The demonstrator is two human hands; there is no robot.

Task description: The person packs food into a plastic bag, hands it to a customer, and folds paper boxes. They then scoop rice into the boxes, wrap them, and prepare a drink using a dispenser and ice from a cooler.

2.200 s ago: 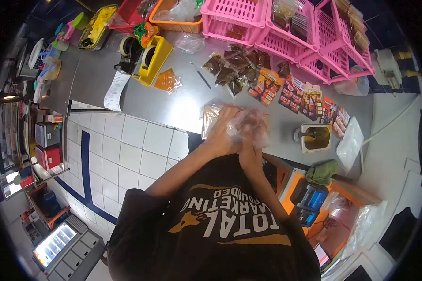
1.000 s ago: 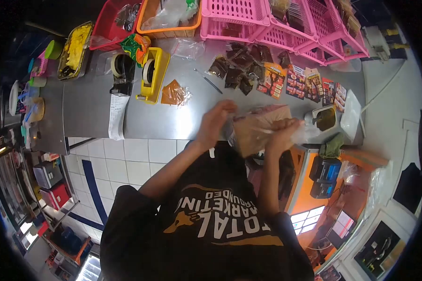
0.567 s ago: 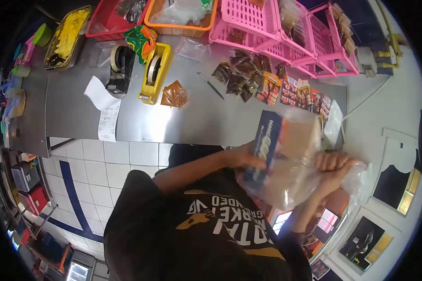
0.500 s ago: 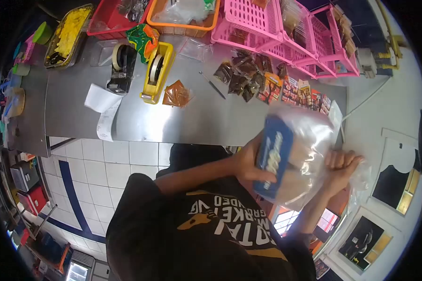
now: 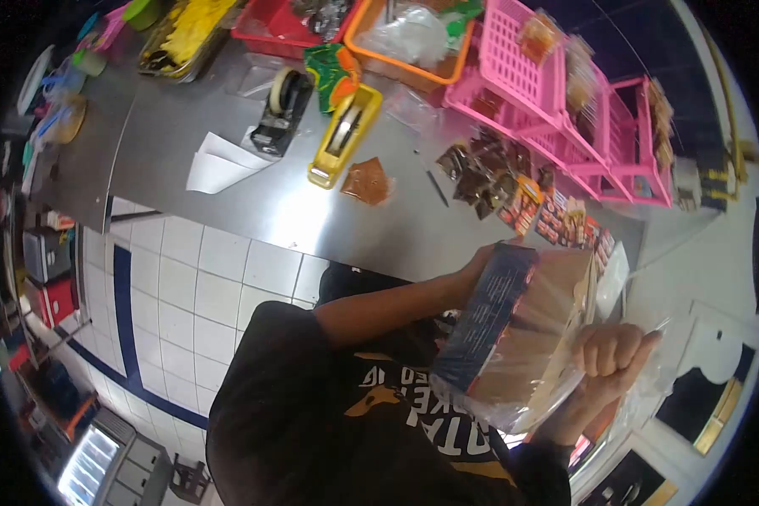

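- Since half a second ago you have tipped the box [image 5: 514,325] further over and drawn it lower against your chest, off the table [image 5: 228,110], and your view has swung left along the steel.
- Your left hand [image 5: 479,268] wraps the top corner of the box through the clear plastic bag [image 5: 531,396]; most of that hand is hidden, so a slide of the slick film under it is a real risk.
- Held in the air and tilted, the box can tip out of the bag's mouth if either grip eases.
- Your right hand [image 5: 613,352] is a closed fist on the gathered bag neck; a hard pull there, I judge, can tear the thin film at a box corner.
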